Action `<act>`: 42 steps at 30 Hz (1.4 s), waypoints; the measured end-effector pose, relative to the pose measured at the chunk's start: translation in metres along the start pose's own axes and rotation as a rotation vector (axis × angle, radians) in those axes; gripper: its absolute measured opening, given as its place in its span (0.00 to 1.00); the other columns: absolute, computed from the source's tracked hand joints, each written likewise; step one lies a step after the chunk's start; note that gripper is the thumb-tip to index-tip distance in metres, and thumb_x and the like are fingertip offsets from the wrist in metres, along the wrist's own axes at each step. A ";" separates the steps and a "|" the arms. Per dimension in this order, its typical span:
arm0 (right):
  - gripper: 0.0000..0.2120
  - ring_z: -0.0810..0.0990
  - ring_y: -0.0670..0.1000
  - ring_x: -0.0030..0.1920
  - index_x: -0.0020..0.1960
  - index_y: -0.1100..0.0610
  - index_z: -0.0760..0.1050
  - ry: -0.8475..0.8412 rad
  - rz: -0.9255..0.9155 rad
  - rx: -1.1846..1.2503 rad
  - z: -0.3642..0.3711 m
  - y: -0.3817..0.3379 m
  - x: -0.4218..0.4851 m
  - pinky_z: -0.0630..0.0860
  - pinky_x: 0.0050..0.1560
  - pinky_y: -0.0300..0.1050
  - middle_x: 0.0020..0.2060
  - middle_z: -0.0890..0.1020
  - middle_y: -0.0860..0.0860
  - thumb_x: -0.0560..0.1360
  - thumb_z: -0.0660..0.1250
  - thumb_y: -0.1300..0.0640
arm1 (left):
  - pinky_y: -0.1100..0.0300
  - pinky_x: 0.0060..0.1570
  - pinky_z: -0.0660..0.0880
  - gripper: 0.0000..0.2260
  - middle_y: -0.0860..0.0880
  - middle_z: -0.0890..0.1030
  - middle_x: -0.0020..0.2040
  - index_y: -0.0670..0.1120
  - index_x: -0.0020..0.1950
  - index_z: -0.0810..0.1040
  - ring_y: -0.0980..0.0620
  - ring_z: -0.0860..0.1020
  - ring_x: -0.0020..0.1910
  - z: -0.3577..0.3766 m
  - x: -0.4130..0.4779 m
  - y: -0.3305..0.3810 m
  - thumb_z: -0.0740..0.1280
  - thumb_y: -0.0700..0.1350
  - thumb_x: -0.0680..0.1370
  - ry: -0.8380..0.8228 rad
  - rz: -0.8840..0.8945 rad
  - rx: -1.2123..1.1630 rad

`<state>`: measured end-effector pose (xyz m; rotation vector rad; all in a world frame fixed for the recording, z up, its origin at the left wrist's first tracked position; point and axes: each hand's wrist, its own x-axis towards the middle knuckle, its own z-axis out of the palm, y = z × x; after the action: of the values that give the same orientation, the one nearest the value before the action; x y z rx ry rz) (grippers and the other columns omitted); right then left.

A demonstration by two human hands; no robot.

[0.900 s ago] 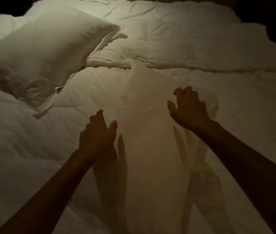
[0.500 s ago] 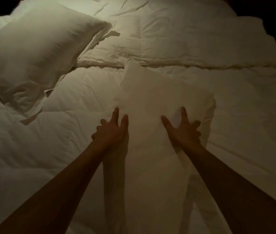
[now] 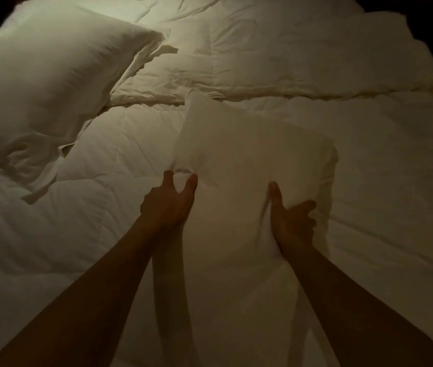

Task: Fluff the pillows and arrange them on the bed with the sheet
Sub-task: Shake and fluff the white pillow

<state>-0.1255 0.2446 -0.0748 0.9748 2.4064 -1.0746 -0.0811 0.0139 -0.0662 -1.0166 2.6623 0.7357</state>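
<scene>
A white pillow [image 3: 239, 154] lies lengthwise in the middle of the bed, in front of me. My left hand [image 3: 169, 202] pinches its left edge between thumb and fingers. My right hand [image 3: 290, 221] grips its right side, with the fabric bunched under the fingers. A second, plumper white pillow [image 3: 48, 83] lies tilted at the upper left, apart from both hands. Everything rests on a white quilted sheet [image 3: 382, 194] that covers the bed.
A folded band of the white bedding [image 3: 289, 56] runs across the far side of the bed. The room beyond the bed's edges is dark, at the top left and the top right corners.
Both hands came down from above the middle pillow onto it, then closed on its two sides. The view has shifted slightly toward the bed.
</scene>
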 end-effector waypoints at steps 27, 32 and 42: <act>0.43 0.76 0.59 0.65 0.73 0.45 0.65 0.096 -0.400 0.352 -0.103 -0.052 -0.057 0.73 0.64 0.55 0.66 0.78 0.52 0.65 0.66 0.24 | 0.52 0.47 0.69 0.31 0.44 0.80 0.47 0.44 0.57 0.82 0.45 0.75 0.45 -0.098 -0.056 0.047 0.51 0.66 0.83 0.237 0.056 -0.205; 0.46 0.75 0.60 0.66 0.75 0.45 0.63 0.106 -0.473 0.403 -0.158 -0.073 -0.081 0.71 0.66 0.55 0.67 0.77 0.52 0.65 0.64 0.22 | 0.51 0.50 0.70 0.33 0.39 0.83 0.58 0.43 0.60 0.81 0.39 0.79 0.53 -0.143 -0.090 0.080 0.50 0.68 0.82 0.274 0.116 -0.221; 0.51 0.72 0.58 0.70 0.78 0.47 0.59 0.173 -0.555 0.464 -0.300 -0.115 -0.158 0.67 0.70 0.58 0.72 0.73 0.52 0.64 0.63 0.20 | 0.46 0.60 0.71 0.32 0.35 0.80 0.63 0.41 0.64 0.80 0.35 0.78 0.63 -0.255 -0.190 0.160 0.51 0.65 0.82 0.318 0.245 -0.291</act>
<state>-0.1000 0.3428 0.2682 0.5324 2.7096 -1.8729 -0.0483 0.0926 0.2796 -0.9493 3.0568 1.1237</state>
